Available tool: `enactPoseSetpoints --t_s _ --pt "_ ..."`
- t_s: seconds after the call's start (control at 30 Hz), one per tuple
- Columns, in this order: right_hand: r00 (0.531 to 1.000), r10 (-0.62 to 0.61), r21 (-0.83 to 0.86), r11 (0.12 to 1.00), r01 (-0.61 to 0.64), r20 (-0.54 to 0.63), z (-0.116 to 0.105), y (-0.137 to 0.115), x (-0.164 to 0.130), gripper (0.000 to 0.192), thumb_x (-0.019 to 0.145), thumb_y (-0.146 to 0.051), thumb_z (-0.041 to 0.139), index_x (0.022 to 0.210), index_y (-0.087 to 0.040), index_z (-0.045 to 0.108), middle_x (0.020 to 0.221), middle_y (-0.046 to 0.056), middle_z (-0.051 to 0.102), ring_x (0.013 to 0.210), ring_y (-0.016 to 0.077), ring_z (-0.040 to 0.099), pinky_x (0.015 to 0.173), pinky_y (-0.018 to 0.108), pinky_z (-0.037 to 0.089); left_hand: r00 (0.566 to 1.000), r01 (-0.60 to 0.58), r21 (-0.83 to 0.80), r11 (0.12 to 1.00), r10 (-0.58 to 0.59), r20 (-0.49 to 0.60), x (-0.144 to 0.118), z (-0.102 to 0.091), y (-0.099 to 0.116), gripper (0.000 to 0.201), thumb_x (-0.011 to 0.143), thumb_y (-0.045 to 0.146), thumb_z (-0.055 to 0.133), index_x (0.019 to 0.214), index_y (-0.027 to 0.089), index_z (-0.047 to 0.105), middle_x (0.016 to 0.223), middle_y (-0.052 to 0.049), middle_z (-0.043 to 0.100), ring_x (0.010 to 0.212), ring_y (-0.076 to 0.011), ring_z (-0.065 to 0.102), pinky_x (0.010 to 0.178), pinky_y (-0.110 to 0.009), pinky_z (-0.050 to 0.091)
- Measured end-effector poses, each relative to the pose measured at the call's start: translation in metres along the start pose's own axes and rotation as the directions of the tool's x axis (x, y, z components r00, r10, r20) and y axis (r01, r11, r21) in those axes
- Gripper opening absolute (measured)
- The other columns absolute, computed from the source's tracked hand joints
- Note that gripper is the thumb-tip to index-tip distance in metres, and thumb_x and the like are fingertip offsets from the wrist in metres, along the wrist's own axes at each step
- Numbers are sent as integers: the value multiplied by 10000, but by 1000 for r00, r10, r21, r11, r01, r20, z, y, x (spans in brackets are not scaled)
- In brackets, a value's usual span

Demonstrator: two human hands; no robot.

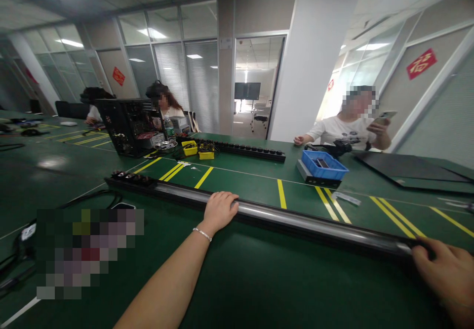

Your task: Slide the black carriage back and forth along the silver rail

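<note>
The fingers of your left hand [220, 211] are close together and bent over the long black bar [307, 225], between its two ends; how firmly they press, I cannot tell. Your right hand [446, 267] is closed around the right end of this bar, with the thumb on the near side and the other fingers partly hidden. The largest thing is the green tabletop [281, 289], which has yellow stripes. The bar lies on it slantwise before you, its right end nearer to you. Beyond the left part of the bar stands an open computer case [128, 129]. To the right of this case lies a black socket strip [255, 151]. Farther right is a blue tray [328, 172]. Smaller are two yellow boxes [206, 155] beside the strip, and the smallest is the bracelet [202, 234] on your left wrist.
</note>
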State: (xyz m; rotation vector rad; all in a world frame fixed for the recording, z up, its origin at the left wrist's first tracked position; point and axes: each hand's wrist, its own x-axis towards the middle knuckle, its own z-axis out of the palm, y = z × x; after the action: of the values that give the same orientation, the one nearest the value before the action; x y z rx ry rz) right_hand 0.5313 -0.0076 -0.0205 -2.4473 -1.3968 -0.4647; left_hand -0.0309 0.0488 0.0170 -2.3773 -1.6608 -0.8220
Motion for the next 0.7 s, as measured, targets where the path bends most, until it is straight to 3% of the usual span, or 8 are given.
enactPoseSetpoints --t_s 0.17,0.43,0.7 --pt "992 100 36 994 -102 74 -16 -19 -6 604 829 -530 199 1178 -216 579 1106 216 530 937 342 538 628 414 402 1000 -3 2 1000 3 -7 0 1 -1 280 890 330 415 1088 257 599 1066 -14 642 1042 -190 537 945 -352 356" --pt "999 -40 84 996 36 36 -32 -40 -17 500 799 -468 318 1081 -187 621 1060 198 568 934 316 553 697 408 415 1000 -9 -2 1000 9 -10 0 1 -1 285 892 334 410 1086 251 602 1065 -19 643 1039 -193 536 947 -354 354" --pt "994 -101 35 994 99 32 -44 -58 -26 514 823 -472 270 1102 -194 600 1111 163 554 961 299 552 744 401 427 1000 -7 -8 1000 7 0 1 0 -1 280 890 336 413 1086 255 597 1069 -13 642 1042 -193 537 939 -355 357"
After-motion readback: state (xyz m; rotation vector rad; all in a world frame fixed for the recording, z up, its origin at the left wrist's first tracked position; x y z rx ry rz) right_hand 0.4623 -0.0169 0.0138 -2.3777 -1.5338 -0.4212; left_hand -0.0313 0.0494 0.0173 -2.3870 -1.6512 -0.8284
